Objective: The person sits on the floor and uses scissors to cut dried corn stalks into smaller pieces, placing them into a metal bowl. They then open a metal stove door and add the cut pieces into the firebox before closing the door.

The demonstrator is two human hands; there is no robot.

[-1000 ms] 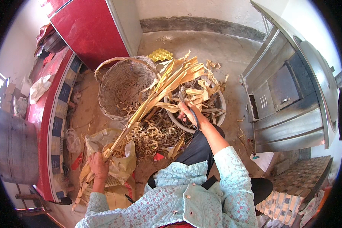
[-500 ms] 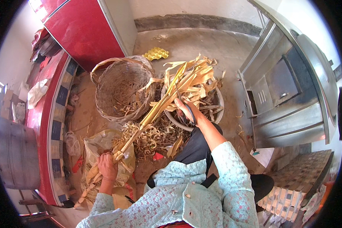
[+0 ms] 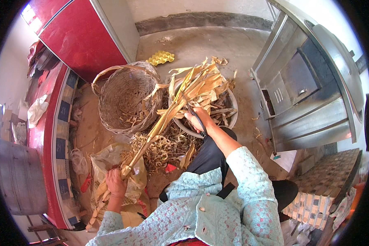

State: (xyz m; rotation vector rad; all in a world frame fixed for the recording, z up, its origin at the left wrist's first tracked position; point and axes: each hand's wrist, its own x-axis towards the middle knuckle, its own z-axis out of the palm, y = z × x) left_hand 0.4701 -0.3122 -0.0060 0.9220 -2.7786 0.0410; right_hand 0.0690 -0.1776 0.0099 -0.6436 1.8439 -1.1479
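My left hand (image 3: 116, 182) is closed round the lower end of a long bundle of dried corn stalks and leaves (image 3: 152, 133). The bundle slants up and away to the right, and its leafy far end lies over a wide round basin (image 3: 235, 112). In my right hand (image 3: 199, 119) is a pair of scissors (image 3: 196, 115) with dark handles. Their blades lie against the leaves near the bundle's upper part; how far they are apart is hard to see. Broken stalks and dry pieces fill the basin. Curled leaf scraps (image 3: 162, 151) cover the floor below it.
Left of the basin stands a wicker basket (image 3: 125, 100) with a few scraps inside. A plastic bag (image 3: 135, 172) lies by my left hand. Beyond are a yellow egg tray (image 3: 160, 58) and a red cabinet (image 3: 84, 41). A metal stove (image 3: 307, 90) stands at the right.
The whole view has shifted slightly. My right hand and the scissors have moved a little against the leaves, which sit lower over the basin. My left hand keeps its hold on the bundle.
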